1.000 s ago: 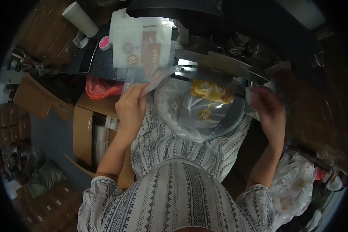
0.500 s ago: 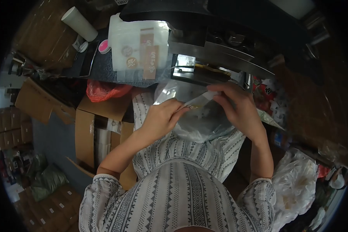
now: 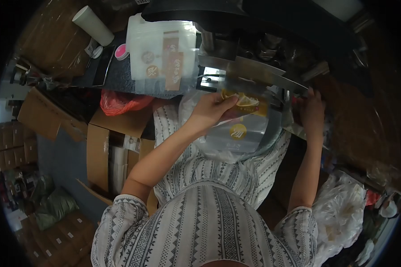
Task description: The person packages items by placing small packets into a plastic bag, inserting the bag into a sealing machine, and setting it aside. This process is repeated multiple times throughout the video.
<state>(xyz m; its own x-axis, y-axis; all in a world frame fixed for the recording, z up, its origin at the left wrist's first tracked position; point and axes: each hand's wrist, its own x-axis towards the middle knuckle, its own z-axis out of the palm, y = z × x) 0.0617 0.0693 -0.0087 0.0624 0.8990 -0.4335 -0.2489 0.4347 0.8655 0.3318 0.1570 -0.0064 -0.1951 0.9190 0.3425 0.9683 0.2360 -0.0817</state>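
Note:
My left hand [image 3: 213, 109] pinches the upper edge of a clear printed plastic bag [image 3: 247, 133], thumb on top. The bag has a yellow band across its upper part and a round gold logo lower down. It hangs over my lap, in front of a dark machine [image 3: 236, 46] with a shiny metal plate [image 3: 258, 69]. My right hand [image 3: 314, 111] is away from the bag, raised at the right end of the plate. Its fingertips are right by the plate's corner, dim and blurred, so I cannot tell what they hold.
Left of the machine lies a stack of white printed bags [image 3: 140, 53], beside a pink-topped jar [image 3: 121, 52] and a white cup [image 3: 92, 26]. A red plastic bag [image 3: 122, 103] hangs above an open cardboard box [image 3: 98, 153]. Crumpled clear plastic [image 3: 341, 213] sits at right.
My right hand has left the plastic and swung right to the plate's end. My left hand has moved up and right, and the printed bag now shows its face.

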